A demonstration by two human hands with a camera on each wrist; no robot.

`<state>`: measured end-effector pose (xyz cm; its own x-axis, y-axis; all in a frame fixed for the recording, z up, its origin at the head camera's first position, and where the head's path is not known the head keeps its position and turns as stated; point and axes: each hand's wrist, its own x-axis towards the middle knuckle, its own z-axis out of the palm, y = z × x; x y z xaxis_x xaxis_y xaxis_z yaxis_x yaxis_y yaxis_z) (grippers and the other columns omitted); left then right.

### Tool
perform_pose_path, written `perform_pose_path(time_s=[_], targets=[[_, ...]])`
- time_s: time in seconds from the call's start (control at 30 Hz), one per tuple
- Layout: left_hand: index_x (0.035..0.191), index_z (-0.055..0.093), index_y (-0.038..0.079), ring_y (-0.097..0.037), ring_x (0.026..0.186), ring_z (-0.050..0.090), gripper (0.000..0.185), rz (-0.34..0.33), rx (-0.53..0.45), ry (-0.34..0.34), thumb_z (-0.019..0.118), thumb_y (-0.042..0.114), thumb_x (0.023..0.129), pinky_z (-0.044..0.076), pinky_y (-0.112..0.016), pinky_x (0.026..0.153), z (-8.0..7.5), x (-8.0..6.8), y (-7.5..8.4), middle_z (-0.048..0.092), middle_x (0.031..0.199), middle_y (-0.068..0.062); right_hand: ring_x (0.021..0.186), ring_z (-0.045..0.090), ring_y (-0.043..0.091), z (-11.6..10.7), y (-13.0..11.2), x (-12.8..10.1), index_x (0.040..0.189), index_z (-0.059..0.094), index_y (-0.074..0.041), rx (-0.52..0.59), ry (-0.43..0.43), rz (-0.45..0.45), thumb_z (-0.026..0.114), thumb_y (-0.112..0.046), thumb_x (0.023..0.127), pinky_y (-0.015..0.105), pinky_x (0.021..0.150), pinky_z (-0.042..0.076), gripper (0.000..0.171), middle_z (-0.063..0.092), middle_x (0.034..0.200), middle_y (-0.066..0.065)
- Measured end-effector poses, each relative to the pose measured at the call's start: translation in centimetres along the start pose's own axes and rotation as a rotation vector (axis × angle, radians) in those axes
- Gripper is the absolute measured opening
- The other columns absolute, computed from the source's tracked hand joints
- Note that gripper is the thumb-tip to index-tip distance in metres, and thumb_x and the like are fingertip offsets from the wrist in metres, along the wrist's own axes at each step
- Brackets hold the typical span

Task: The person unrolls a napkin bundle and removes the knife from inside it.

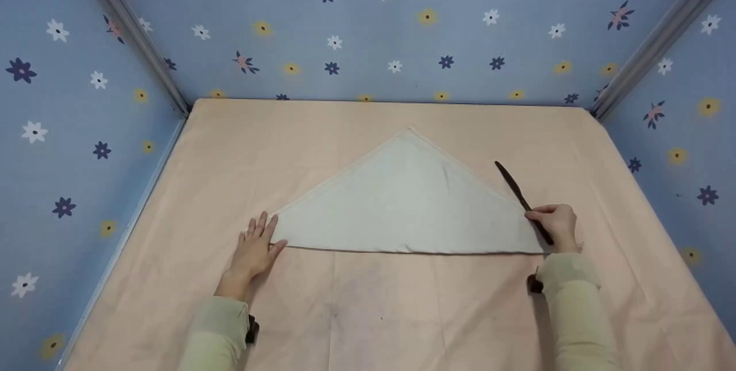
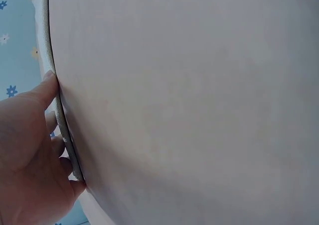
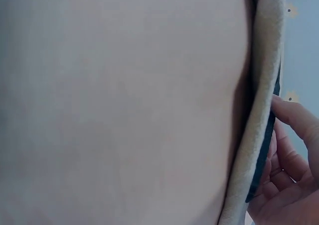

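A white cloth napkin lies folded into a triangle on the table, its long edge toward me and its point away. My left hand rests with spread fingers at the napkin's left corner; the left wrist view shows the thumb along the folded edge. At the right corner my right hand pinches a dark table knife by its handle. The blade points away from me and slants left, over the napkin's right edge. In the right wrist view, the napkin's edge partly hides the knife.
A peach tablecloth covers the table, with creases near the front right. Blue flowered panels stand behind and at both sides, joined by grey corner posts.
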<state>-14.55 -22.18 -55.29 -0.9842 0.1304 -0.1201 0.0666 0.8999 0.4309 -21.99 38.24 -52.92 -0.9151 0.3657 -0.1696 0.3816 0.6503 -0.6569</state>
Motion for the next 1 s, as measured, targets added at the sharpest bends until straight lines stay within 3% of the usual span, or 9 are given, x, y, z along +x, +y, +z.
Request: perform_pose_path(time_s=[0.37,0.77,1.0], targets=[[0.14,0.02,0.001,-0.045,0.129,0.004,0.064,-0.005,0.005,0.005,0.044,0.035,0.093,0.006,-0.06,0.1,0.1,0.2,-0.1,0.009,0.144,-0.024,0.069,0.057,0.014,-0.3,-0.1,0.0,0.096,0.067,0.003,0.023,-0.017,0.009,0.072,-0.026,0.073,0.015,0.05,0.041,0.037,0.066,0.083,0.007],[0.14,0.02,0.0,-0.046,0.128,0.004,0.063,0.005,-0.004,0.012,0.044,0.034,0.092,0.006,-0.061,0.099,0.0,0.0,0.0,0.009,0.143,-0.025,0.084,0.057,0.024,-1.1,-0.5,-0.2,0.095,0.067,0.005,0.019,-0.021,0.026,0.073,-0.024,0.071,0.015,0.055,0.04,0.039,0.065,0.089,0.012],[0.14,0.021,0.0,-0.046,0.128,0.004,0.063,0.005,-0.002,0.016,0.045,0.034,0.092,0.006,-0.061,0.099,0.1,0.0,0.0,0.01,0.143,-0.026,0.072,0.055,0.011,-1.2,-0.6,-0.2,0.098,0.065,0.006,0.073,-0.053,0.066,0.074,-0.022,0.07,0.015,0.055,0.041,0.04,0.064,0.086,0.006]])
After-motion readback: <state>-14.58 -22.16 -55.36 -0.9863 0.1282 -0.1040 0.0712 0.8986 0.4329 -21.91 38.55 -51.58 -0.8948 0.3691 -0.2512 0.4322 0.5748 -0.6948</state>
